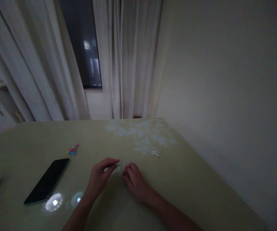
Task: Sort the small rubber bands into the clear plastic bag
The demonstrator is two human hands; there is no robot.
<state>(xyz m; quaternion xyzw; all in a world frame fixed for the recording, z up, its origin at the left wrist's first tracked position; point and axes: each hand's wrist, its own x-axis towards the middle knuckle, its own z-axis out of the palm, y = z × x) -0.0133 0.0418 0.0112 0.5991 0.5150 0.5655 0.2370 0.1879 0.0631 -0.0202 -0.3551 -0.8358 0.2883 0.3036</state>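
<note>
- Head view shows two bare hands close together over the counter (188, 189), working on something tiny.
- Left hand (99, 175): the thumb and pointing finger are pinched on a small pale piece (117, 164). It looks a bit blue-green, but it is too small and blurry to name.
- That piece is between the hands, far from the counter's left edge and nearer the middle.
- Right hand (135, 184): the fingers are curled in and low, just beside the piece. I cannot tell if they hold anything.
- The step now seems to be careful fingertip work on this piece. I think the next move calls for a light, steady pinch and small finger moves.
- Both arms reach in from the near edge, the left one leaning right and the right one leaning left. The left wrist is bent, so its fingertips point at the right hand.
- A pile of bright little pieces (73, 150) sits toward the far left corner. A phone or small tablet (47, 181) lies nearer the left edge. A white scrap (155, 153) is toward the right edge.
</note>
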